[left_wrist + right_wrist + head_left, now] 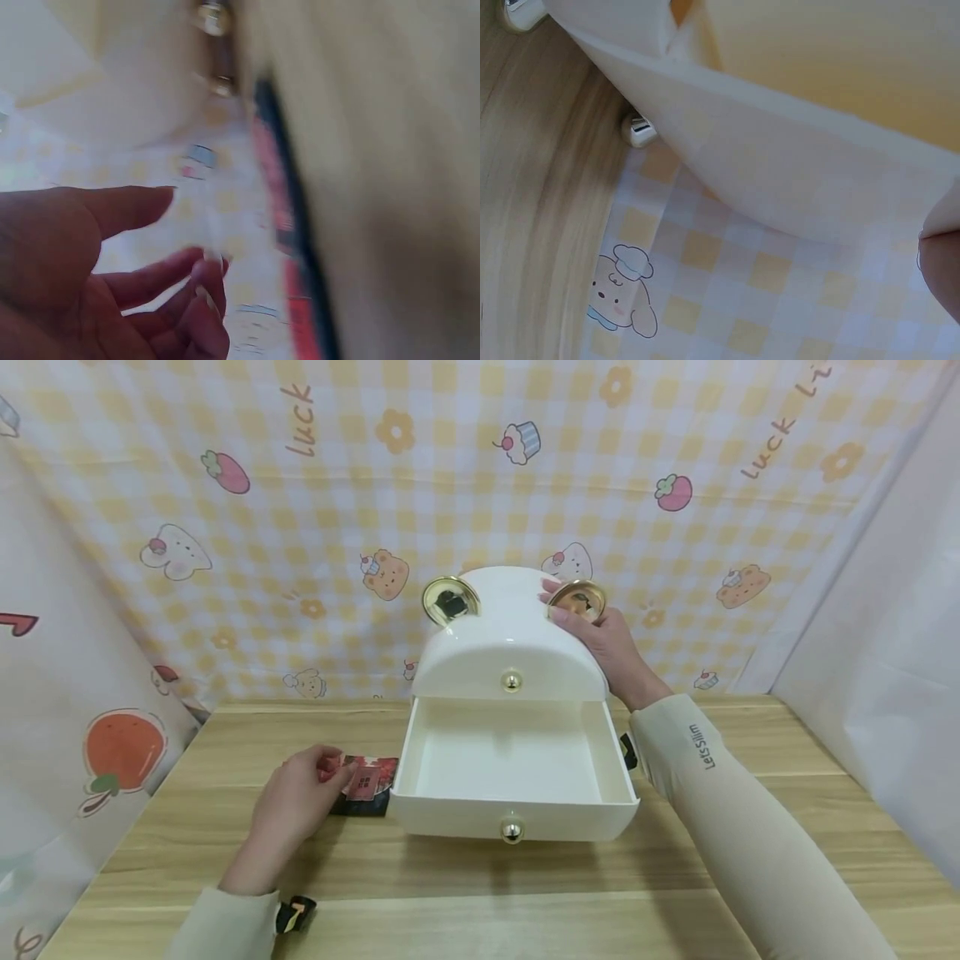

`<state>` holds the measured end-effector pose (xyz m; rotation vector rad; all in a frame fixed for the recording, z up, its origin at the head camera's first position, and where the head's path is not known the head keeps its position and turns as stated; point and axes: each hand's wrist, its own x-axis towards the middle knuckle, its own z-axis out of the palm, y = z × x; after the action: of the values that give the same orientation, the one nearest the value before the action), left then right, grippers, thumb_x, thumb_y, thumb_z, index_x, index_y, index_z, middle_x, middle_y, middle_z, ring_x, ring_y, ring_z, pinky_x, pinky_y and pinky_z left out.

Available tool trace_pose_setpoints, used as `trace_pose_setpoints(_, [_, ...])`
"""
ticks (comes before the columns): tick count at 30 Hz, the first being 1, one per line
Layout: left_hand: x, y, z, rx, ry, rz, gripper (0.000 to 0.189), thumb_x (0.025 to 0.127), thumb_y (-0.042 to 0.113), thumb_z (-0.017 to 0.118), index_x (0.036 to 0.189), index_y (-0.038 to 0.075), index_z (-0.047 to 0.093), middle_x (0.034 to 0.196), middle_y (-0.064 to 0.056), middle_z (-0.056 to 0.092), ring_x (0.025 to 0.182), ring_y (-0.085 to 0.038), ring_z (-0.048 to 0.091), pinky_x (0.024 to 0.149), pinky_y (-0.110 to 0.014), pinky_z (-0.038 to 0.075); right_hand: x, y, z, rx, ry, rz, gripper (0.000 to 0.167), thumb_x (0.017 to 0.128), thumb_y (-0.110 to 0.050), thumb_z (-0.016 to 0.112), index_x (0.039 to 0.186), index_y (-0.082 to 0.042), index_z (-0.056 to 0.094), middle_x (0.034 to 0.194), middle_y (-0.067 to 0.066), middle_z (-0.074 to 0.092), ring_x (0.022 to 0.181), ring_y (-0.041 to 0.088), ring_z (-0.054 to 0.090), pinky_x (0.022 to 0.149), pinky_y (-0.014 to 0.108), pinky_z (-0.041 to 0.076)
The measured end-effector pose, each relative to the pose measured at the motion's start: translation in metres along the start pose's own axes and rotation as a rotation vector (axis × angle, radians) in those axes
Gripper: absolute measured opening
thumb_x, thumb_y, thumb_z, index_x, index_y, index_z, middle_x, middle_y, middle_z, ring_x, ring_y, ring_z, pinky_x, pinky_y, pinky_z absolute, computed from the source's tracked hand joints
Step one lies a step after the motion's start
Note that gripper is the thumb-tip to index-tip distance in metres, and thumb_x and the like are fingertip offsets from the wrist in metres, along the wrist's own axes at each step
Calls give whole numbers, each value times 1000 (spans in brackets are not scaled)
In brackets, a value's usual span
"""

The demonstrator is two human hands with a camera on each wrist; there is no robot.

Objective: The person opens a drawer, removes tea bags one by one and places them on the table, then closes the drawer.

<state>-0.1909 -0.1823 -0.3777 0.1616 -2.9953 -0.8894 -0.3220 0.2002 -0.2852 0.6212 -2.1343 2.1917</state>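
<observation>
A white drawer box (501, 668) with a rounded top and gold-rimmed round pieces stands tilted near the back of the table. Its lower drawer (517, 760) is pulled out, and no contents show inside. My right hand (600, 647) grips the box's upper right side, thumb in front by the gold rim; in the right wrist view only a bit of finger (941, 262) shows. A flat dark-and-red packet (373, 787) with a pink label lies left of the drawer. My left hand (300, 789) is beside it, and the left wrist view shows its thumb and loosely bent fingers apart from the packet (281, 202).
The wooden table (450, 902) runs back to a yellow checked cloth (315, 527) with cartoon prints. Pale cloth hangs at both sides. The drawer's front knob (512, 831) juts out toward me. Gold feet (639, 130) show beneath the box.
</observation>
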Motion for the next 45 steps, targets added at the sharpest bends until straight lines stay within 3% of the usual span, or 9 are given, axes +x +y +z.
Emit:
trace_pose_setpoints(5, [-13, 24, -13, -42, -10, 11, 38, 102, 39, 57, 79, 10, 66, 60, 1, 51, 54, -15, 44, 47, -27, 33, 0, 0, 0, -9, -1, -3, 39, 100, -25, 64, 135, -6, 64, 151, -3, 55, 131, 6, 59, 93, 18, 55])
trace_pose_setpoints(9, [-27, 41, -27, -71, -73, 38, 43, 102, 34, 53, 66, 11, 59, 53, 4, 49, 49, -14, 43, 44, -26, 32, 0, 0, 0, -7, 1, 1, 40, 100, -24, 64, 135, -6, 63, 152, -5, 54, 133, 6, 57, 95, 17, 53])
trace_pose_setpoints(13, [-40, 54, -39, -155, -240, 56, 41, 101, 26, 51, 64, 9, 59, 49, 3, 49, 44, -12, 43, 42, -25, 34, 0, 1, 0, -6, 2, -1, 39, 100, -23, 64, 135, -6, 63, 153, -4, 53, 136, 7, 54, 97, 16, 51])
trace_pose_setpoints(19, [-63, 64, -46, -119, -507, 156, 45, 104, 33, 50, 64, 15, 62, 51, 5, 51, 46, -10, 44, 43, -26, 36, 0, -1, 0, -9, 4, -5, 39, 100, -23, 64, 135, -6, 64, 152, -3, 54, 135, 8, 56, 96, 17, 53])
trace_pose_setpoints(25, [-79, 79, -31, -145, -628, 298, 42, 101, 58, 49, 79, 29, 69, 59, 7, 62, 57, -9, 56, 53, -27, 42, 0, -1, 0, -21, 6, -11, 39, 100, -24, 64, 135, -6, 63, 152, -4, 53, 138, 9, 53, 99, 15, 50])
trace_pose_setpoints(29, [-82, 88, -16, -255, -697, 366, 36, 102, 55, 51, 84, 30, 69, 65, 8, 65, 62, -7, 59, 61, -25, 46, 0, 0, 0, -28, 7, -7, 40, 100, -25, 64, 135, -5, 63, 152, -3, 54, 138, 9, 53, 100, 15, 49])
trace_pose_setpoints(35, [-83, 100, 6, -565, -817, 308, 32, 105, 43, 51, 108, 19, 72, 76, -1, 69, 71, -12, 66, 65, -26, 53, 1, 1, -1, -26, 7, -14, 40, 100, -24, 64, 136, -5, 62, 151, -2, 54, 136, 8, 55, 100, 15, 49])
trace_pose_setpoints(41, [-85, 110, 29, -814, -939, 260, 45, 107, 39, 45, 130, 4, 63, 86, -19, 72, 70, -12, 66, 60, -23, 54, 1, 1, -1, -11, 2, -8, 41, 100, -24, 65, 136, -5, 62, 152, -2, 54, 136, 8, 55, 100, 16, 50])
trace_pose_setpoints(45, [-85, 116, 39, -958, -1024, 212, 56, 108, 44, 40, 139, 0, 53, 86, -13, 72, 70, -9, 66, 62, -21, 53, 0, 1, 2, -29, 8, -10, 41, 100, -25, 64, 136, -7, 62, 150, -3, 56, 133, 7, 57, 98, 16, 52])
